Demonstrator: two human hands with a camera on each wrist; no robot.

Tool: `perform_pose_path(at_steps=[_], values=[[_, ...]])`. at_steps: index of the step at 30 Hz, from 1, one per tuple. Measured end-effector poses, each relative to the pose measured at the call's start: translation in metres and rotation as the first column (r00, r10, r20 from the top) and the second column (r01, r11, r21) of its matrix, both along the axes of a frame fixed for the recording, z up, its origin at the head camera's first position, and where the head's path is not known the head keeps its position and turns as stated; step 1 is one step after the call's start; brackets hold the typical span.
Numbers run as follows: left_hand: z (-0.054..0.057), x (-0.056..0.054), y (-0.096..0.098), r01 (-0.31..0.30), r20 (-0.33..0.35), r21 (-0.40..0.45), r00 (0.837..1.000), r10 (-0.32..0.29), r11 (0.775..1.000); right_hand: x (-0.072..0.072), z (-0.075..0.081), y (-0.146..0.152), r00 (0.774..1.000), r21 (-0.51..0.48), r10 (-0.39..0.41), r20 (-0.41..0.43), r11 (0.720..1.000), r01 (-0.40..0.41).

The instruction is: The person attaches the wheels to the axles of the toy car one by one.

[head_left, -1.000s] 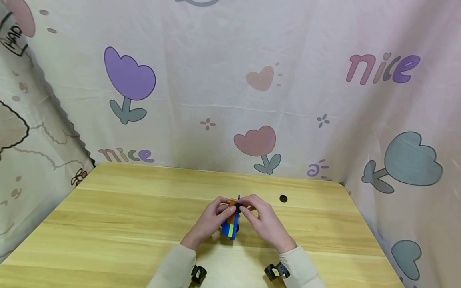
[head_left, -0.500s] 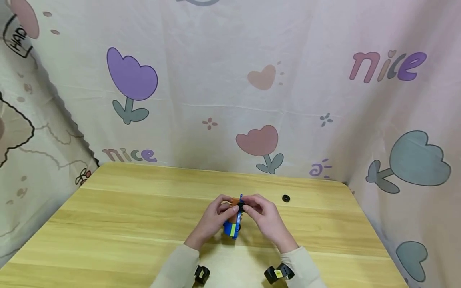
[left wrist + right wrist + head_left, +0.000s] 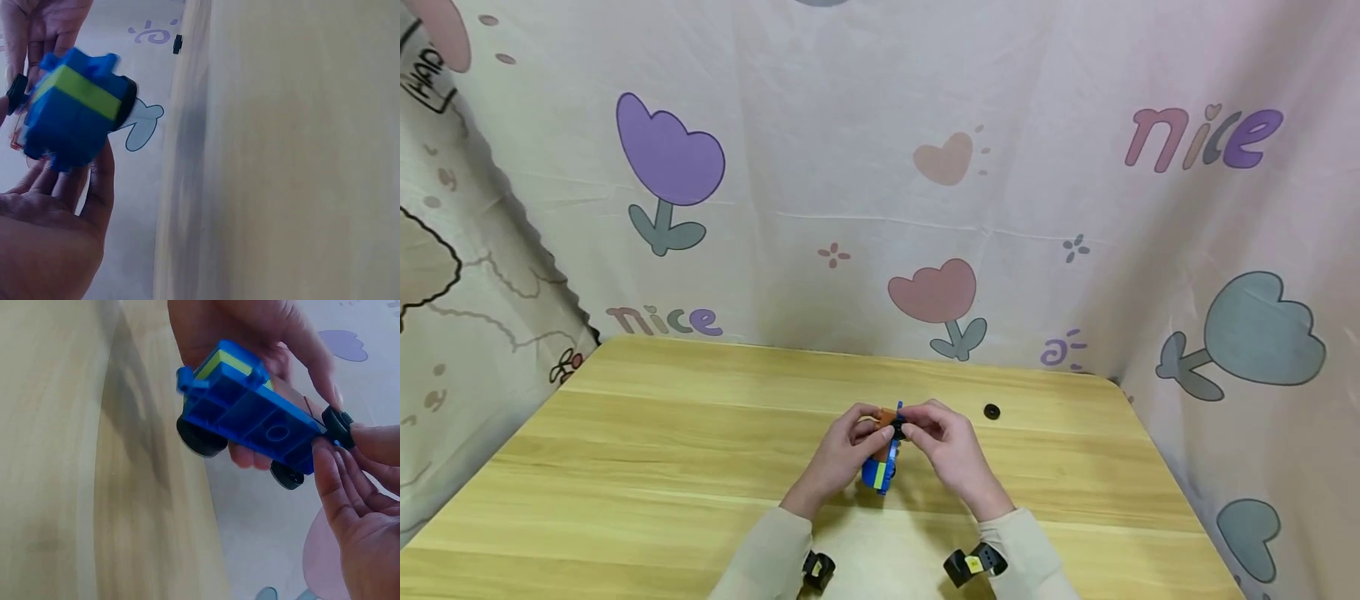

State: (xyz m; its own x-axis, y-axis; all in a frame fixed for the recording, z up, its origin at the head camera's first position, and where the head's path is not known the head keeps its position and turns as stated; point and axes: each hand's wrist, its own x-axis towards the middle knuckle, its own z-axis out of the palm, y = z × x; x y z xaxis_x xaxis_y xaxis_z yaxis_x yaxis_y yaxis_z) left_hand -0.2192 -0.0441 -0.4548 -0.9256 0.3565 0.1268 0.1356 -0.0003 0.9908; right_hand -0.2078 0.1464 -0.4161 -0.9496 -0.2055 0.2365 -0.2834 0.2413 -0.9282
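Note:
A blue toy car (image 3: 878, 475) with a lime stripe and an orange-brown part is held above the table, underside towards the right wrist view. My left hand (image 3: 835, 458) grips its body from the left side. With thumb and fingers, my right hand (image 3: 958, 462) pinches a black wheel (image 3: 338, 427) against the car's far end, at a small blue axle stub. Whether that wheel is fully seated I cannot tell. Two black wheels are on the car's other side: one near wheel (image 3: 201, 439) and one far wheel (image 3: 287, 475). A bare blue stub (image 3: 185, 380) shows at the near end.
A loose black wheel (image 3: 992, 412) lies on the wooden table (image 3: 662, 450), beyond and to the right of my hands. Patterned cloth (image 3: 820, 167) hangs behind the table and at both sides. Black camera mounts (image 3: 973, 564) are on both wrists.
My right fingers have shifted slightly around the pinched wheel. The car tilts a little differently, still in my left hand. The loose wheel stays on the table.

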Motion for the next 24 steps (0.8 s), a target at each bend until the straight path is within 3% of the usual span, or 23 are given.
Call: perform_pose_path(at_steps=[5, 12, 17, 24], values=[[0.000, 0.001, 0.000, 0.007, -0.007, 0.007, 1.000, -0.007, 1.000, -0.001, -0.002, 0.001, 0.999, -0.027, 0.019, -0.027, 0.999, -0.020], [0.003, 0.000, -0.002, 0.031, -0.009, -0.009, 0.999, -0.031, 0.999, -0.001, -0.001, 0.002, 1.000, -0.048, 0.012, 0.020, 0.999, -0.011], [0.006, 0.000, -0.005, 0.066, -0.019, -0.036, 0.998, -0.067, 0.997, -0.001, 0.003, 0.004, 0.999, -0.012, -0.042, 0.022, 0.999, 0.042], [0.004, 0.001, -0.006, 0.096, -0.013, -0.068, 0.995, -0.098, 0.993, 0.001, 0.011, 0.003, 0.998, 0.025, -0.055, 0.028, 0.998, 0.055]])
